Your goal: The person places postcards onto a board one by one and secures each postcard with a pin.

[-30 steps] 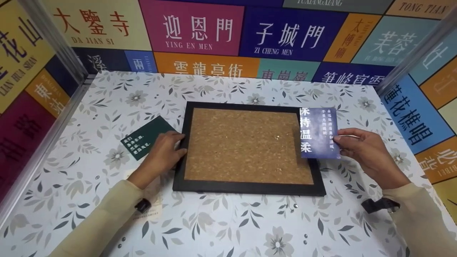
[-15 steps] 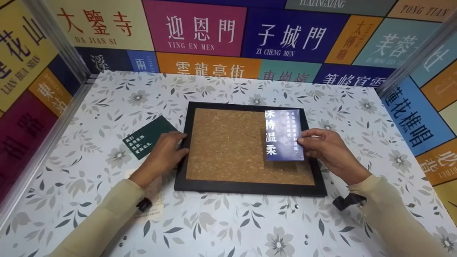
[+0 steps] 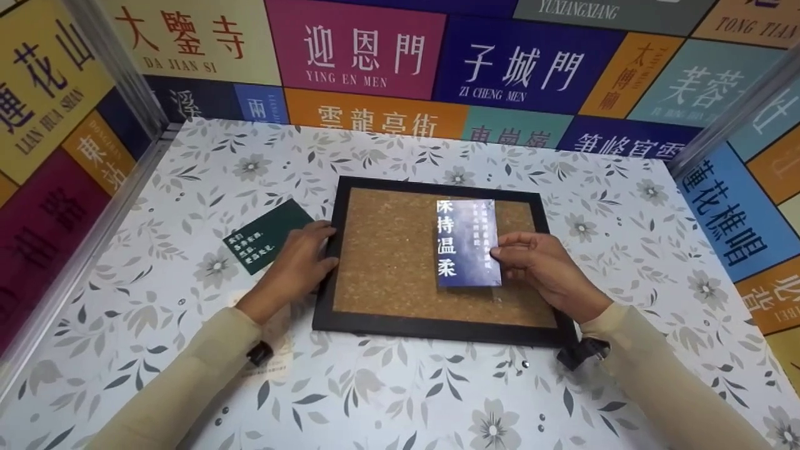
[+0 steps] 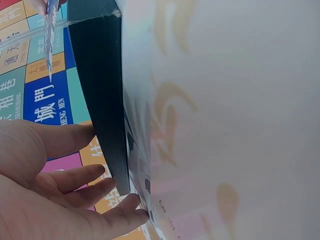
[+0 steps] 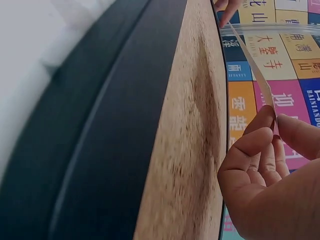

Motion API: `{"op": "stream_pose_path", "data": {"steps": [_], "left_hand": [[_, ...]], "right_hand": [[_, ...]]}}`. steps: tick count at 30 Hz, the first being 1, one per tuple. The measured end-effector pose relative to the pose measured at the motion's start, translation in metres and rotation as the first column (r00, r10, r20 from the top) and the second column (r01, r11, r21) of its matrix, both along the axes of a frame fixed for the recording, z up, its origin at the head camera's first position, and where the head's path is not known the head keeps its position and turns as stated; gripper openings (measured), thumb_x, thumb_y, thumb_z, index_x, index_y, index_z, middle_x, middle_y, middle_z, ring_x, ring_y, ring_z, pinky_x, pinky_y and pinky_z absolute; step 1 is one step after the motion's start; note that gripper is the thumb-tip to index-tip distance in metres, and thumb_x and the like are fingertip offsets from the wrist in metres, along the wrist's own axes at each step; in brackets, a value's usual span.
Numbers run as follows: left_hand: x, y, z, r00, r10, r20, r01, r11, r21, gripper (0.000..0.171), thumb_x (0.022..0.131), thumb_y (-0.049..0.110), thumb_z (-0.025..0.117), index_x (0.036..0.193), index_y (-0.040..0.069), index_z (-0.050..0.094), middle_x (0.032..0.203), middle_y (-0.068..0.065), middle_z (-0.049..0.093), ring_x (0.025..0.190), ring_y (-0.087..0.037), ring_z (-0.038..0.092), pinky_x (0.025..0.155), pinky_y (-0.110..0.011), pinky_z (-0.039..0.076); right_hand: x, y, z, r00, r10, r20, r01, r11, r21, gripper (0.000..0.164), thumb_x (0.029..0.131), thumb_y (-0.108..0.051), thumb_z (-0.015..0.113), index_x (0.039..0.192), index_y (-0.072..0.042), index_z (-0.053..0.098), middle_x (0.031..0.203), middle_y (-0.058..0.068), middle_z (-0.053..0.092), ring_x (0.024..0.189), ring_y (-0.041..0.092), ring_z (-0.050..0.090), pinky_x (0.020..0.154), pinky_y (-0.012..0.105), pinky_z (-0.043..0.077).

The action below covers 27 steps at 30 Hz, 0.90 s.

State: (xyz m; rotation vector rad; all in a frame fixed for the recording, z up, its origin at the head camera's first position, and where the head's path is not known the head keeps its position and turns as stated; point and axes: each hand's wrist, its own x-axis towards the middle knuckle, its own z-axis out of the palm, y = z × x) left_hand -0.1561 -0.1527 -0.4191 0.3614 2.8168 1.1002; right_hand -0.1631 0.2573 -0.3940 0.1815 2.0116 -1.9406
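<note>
A cork board (image 3: pixel 387 262) with a black frame lies on the table. Over its right half is a blue-purple card (image 3: pixel 467 244) with white Chinese writing, pinched at its right edge by my right hand (image 3: pixel 547 272). The right wrist view has that card edge-on between thumb and index finger, raised off the cork (image 5: pixel 185 125). My left hand (image 3: pixel 294 265) rests against the frame's left side; in the left wrist view its thumb (image 4: pixel 70 140) and loosely spread fingers touch the black edge (image 4: pixel 102 90). Left of the board lies a dark green card (image 3: pixel 269 236), partly behind that hand.
A pale beige card (image 3: pixel 275 362) lies under the left forearm. Small shiny pieces (image 3: pixel 525 364) sit in front of the board. Wall panels with large Chinese lettering (image 3: pixel 362 50) border the table at the back and both sides.
My right hand has carried the blue-purple card leftward, from beyond the frame's right edge to over the cork. My left hand has stayed at the frame's left side.
</note>
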Motion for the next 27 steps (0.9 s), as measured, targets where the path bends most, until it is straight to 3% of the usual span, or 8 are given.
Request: {"op": "stream_pose_path", "data": {"steps": [27], "left_hand": [[0.000,0.001,-0.002,0.999,0.002,0.038,-0.001,1.000,-0.019,0.052,0.105,0.002,0.069,0.152,-0.013,0.055,0.171,-0.027,0.041,0.156,-0.051,0.035,0.129,-0.059,0.033]], "right_hand": [[-0.018,-0.050,-0.008,0.996,-0.001,0.084,0.000,1.000,0.016,0.024,0.100,-0.003,0.078,0.120,0.002,0.066,0.099,0.003,0.078,0.080,0.012,0.070,0.069,0.022,0.057]]}}
